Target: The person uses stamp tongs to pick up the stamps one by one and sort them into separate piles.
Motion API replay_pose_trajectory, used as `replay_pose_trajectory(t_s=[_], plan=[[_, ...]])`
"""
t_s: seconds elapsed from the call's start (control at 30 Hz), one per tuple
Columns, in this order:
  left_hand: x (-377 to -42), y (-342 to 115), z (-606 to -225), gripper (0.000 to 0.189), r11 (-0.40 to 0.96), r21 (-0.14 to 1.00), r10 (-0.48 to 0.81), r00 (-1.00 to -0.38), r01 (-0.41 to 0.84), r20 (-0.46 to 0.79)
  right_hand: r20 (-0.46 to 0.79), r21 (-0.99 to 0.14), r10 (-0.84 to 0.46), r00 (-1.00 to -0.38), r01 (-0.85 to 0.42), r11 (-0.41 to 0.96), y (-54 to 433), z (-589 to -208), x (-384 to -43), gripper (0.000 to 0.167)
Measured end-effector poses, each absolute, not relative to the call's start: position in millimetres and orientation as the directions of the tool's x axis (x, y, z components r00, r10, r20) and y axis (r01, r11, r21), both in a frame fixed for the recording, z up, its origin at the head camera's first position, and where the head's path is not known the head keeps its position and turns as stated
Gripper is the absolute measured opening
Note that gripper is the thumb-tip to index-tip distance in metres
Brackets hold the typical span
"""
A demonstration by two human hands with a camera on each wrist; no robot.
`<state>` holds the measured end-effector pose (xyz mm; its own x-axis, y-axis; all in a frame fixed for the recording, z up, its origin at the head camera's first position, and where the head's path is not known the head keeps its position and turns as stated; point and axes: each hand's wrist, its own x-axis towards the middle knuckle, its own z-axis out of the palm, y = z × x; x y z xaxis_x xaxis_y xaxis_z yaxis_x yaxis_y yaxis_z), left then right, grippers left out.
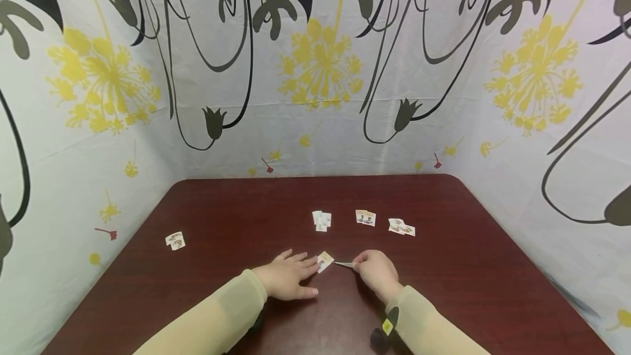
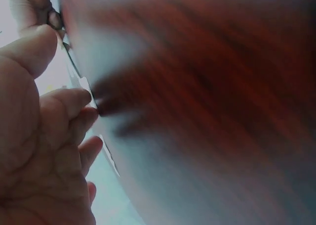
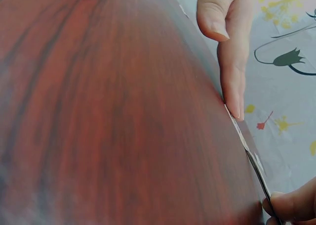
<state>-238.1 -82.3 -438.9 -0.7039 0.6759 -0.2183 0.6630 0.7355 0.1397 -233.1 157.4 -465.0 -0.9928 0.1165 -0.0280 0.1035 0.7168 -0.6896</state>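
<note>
A small printed paper card (image 1: 325, 261) lies on the dark red table near its middle. My left hand (image 1: 288, 275) is spread with straight fingers, and its fingertips press on the card's left edge. From the right, my right hand (image 1: 378, 273) pinches slim metal tweezers (image 1: 344, 264) between thumb and fingers. The tweezers' tips point left and meet the card's right corner. In the right wrist view the tweezers (image 3: 257, 171) lie low and nearly flat along the tabletop, in line with the card. The left wrist view shows the left palm (image 2: 29, 136) from below.
Beyond the hands lie a middle cluster of small cards (image 1: 322, 221), a pair of cards (image 1: 366, 217) and another overlapping group (image 1: 401, 227). More cards (image 1: 175, 240) lie at the far left. Patterned white cloth (image 1: 315, 141) surrounds the table's back and sides.
</note>
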Motion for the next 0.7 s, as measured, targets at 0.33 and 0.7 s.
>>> replay_pose_trajectory(t_s=[0.33,0.7], plan=[[-235.4,-82.0,-447.2,0.07,0.721,0.116,0.691,-0.699,0.683,-0.183,-0.01,-0.68,0.102,-0.995,0.081,0.729,159.6,-466.0,-235.5,0.011],[-222.6,-77.9,-436.6,0.07,0.719,0.13,0.694,-0.692,0.683,-0.199,0.005,-0.677,0.084,-0.996,0.058,0.734,157.5,-469.7,-243.4,0.01]])
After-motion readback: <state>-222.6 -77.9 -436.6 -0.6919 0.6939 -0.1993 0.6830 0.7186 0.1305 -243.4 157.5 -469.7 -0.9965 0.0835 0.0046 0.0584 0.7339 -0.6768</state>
